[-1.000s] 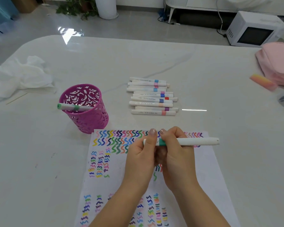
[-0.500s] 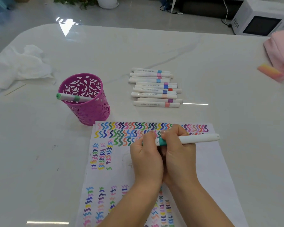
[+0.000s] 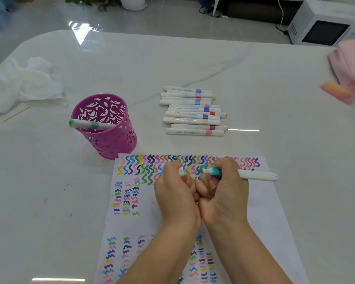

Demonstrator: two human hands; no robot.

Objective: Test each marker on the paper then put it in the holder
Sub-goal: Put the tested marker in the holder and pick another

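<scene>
My right hand (image 3: pixel 225 191) grips a white marker (image 3: pixel 256 175) with a teal band; its teal tip is bare and points left. My left hand (image 3: pixel 176 191) is closed on the marker's white cap (image 3: pixel 182 171), a short gap away from the tip. Both hands hover over the paper (image 3: pixel 260 212), which is covered in coloured squiggles. The pink lattice holder (image 3: pixel 107 136) stands left of the paper's top edge, with one green-banded marker (image 3: pixel 90 125) leaning across its rim. Several capped markers (image 3: pixel 193 111) lie in a pile behind the paper.
A crumpled white tissue (image 3: pixel 23 83) lies at the table's left. A pink bag (image 3: pixel 350 64) and an orange-pink eraser (image 3: pixel 336 92) sit at the right edge. On the floor beyond the table stands a white microwave (image 3: pixel 324 25).
The marker was capped and held by both hands. My left hand has now pulled the cap off to the left, exposing the teal tip.
</scene>
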